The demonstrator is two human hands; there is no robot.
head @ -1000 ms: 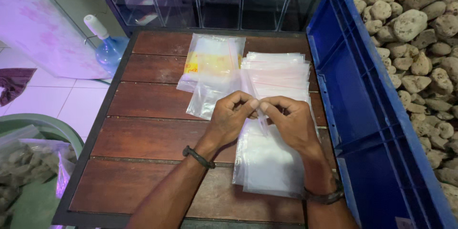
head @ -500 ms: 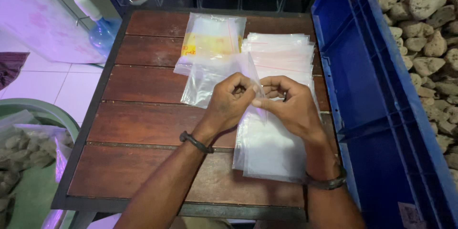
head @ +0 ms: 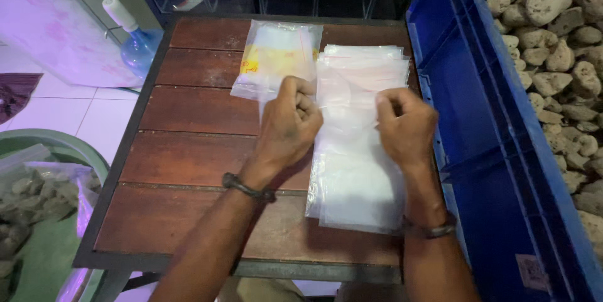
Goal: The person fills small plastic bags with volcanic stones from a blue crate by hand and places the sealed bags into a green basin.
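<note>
A stack of clear plastic bags [head: 359, 170] lies on a small brown wooden table [head: 188, 170]. Over the stack, my left hand [head: 290, 125] and my right hand [head: 405, 125] each pinch one side of the mouth of the top clear bag [head: 342, 98], holding it stretched between them. Both fists are closed on the thin plastic. A dark band circles each wrist. Further back lies a sealed pack of bags with a yellow patch [head: 274, 57].
A large blue plastic crate [head: 477, 107] stands along the table's right edge, with pale rough stones [head: 553, 38] beyond it. On the left floor are a green tub [head: 38, 214] holding a bag of stones and a blue water jug [head: 135, 44]. Glass tanks stand behind.
My hands were together at the bag's mouth and have drawn apart sideways, pulling the bag's opening wide. The view has shifted slightly closer over the table.
</note>
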